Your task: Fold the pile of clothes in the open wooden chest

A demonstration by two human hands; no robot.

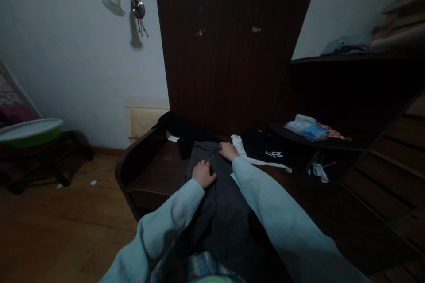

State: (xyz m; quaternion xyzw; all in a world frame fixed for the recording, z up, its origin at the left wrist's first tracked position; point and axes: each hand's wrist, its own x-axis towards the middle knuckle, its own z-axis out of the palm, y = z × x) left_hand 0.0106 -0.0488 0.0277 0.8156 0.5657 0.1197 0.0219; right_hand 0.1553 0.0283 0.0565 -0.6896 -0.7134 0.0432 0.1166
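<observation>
A pair of dark grey trousers (229,212) lies spread over the dark wooden bench, its waistband end far from me and the rest hanging towards my lap. My left hand (203,174) rests on the cloth near the upper left, fingers apart and slightly bent. At the top right edge, the fingers of my right hand (229,151) are closed on the waistband. Just beyond that hand lies a black garment (255,143) with white lettering and a white strip. Another black garment (175,124) is heaped behind the trousers on the left.
The dark wooden bench (149,172) has a curved left end and a tall back panel (226,53). On a rounded shelf (279,130) at the right sits a blue and white plastic packet (307,128). A green basin (33,135) stands on a low stool at far left.
</observation>
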